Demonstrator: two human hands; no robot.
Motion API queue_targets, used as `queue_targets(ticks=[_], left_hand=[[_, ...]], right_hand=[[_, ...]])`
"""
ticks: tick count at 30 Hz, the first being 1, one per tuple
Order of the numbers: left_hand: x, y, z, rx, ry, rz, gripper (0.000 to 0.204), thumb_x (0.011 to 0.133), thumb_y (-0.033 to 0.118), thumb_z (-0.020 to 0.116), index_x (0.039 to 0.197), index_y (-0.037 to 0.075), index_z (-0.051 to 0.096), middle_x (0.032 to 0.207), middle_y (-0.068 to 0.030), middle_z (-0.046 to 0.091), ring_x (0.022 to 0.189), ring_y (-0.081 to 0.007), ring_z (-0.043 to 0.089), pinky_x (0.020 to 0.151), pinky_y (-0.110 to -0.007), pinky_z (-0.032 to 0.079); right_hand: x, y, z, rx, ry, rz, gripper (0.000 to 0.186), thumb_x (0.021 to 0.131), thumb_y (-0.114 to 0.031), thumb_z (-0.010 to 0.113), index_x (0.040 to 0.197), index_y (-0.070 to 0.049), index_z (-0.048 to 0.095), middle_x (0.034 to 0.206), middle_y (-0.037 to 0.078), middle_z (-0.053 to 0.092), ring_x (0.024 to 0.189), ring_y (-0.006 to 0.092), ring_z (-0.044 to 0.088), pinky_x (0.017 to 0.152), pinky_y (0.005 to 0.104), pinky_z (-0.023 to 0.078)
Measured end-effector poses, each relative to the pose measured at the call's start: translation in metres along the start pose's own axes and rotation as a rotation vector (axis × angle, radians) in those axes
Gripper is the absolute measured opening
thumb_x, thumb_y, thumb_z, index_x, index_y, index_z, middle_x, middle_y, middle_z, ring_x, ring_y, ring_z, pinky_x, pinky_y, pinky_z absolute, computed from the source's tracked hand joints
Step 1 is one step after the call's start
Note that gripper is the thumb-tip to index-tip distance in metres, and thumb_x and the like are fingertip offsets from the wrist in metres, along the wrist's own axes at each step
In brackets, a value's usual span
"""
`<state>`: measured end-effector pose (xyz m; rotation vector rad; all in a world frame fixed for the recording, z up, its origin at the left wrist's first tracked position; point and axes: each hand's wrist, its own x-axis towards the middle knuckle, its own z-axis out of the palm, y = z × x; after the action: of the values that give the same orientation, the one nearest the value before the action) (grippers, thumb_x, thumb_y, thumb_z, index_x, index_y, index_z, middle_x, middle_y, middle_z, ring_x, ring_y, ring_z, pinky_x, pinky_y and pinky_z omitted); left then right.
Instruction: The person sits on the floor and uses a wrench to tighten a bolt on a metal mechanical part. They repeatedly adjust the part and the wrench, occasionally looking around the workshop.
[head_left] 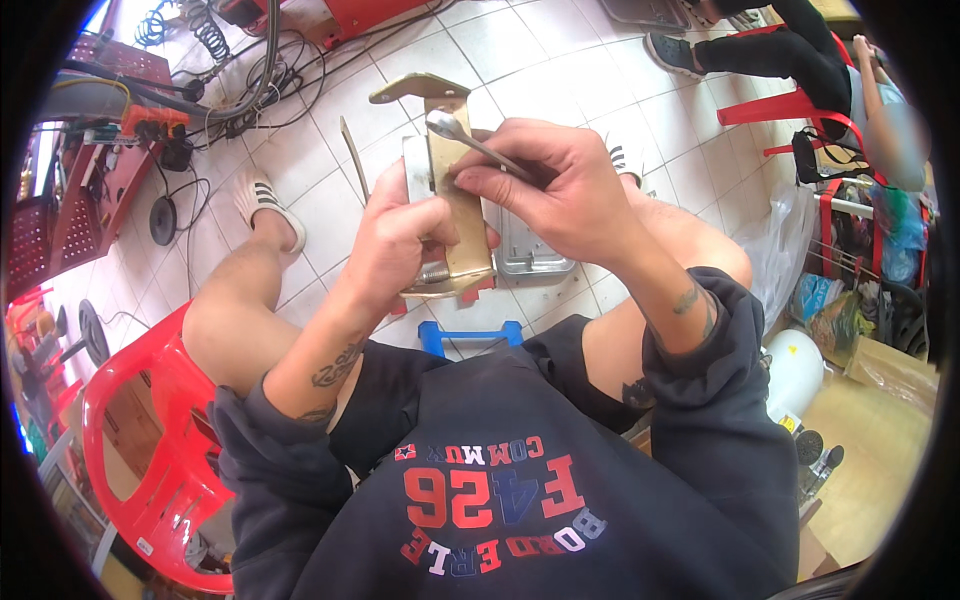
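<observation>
My left hand (400,235) grips a brass-coloured metal bracket (462,225) above my lap, its fingers wrapped round the side. The bracket stands roughly upright, with a bent flange at its top and another at its bottom. A threaded bolt or spring (432,272) shows near the lower end. Beside my left hand a thin flat metal piece (353,155) sticks up; whether it belongs to the bracket I cannot tell. In my right hand (565,185) is a wrench (470,138), pinched between thumb and fingers, its rounded end lying across the bracket's upper part.
On the tiled floor beyond my hands lies a metal tray (535,262), with a blue stool (470,333) nearer my knees. A red plastic chair (130,440) stands at my left. Cables (275,100) spread across the far left. Another person's leg (765,55) reaches in at far right.
</observation>
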<state>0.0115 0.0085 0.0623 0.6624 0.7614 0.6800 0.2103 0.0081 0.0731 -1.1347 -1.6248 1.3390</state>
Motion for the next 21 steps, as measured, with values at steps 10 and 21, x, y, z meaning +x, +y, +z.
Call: queue_targets(ticks=[10,21], left_hand=[[-0.002,-0.007,-0.003,0.020,0.031,0.006,0.042,0.087,0.001,0.044,0.128,-0.006,0.045,0.094,-0.0223,0.067,0.081,-0.0296,0.073,0.067,-0.036,0.061],[-0.011,-0.010,0.004,0.262,0.062,0.010,0.050,0.085,-0.004,0.056,0.134,-0.003,0.043,0.099,-0.0164,0.068,0.088,-0.0241,0.072,0.076,-0.034,0.059]], right_hand=[[0.000,0.006,-0.003,-0.380,0.018,-0.423,0.024,0.081,0.004,0.077,0.104,-0.003,0.075,0.090,0.008,0.068,0.073,0.0186,0.067,0.063,0.0270,0.053],[-0.007,0.006,-0.009,-0.462,-0.074,-0.417,0.028,0.078,0.003,0.075,0.106,-0.004,0.074,0.090,0.009,0.067,0.073,0.0224,0.066,0.063,0.0302,0.052]])
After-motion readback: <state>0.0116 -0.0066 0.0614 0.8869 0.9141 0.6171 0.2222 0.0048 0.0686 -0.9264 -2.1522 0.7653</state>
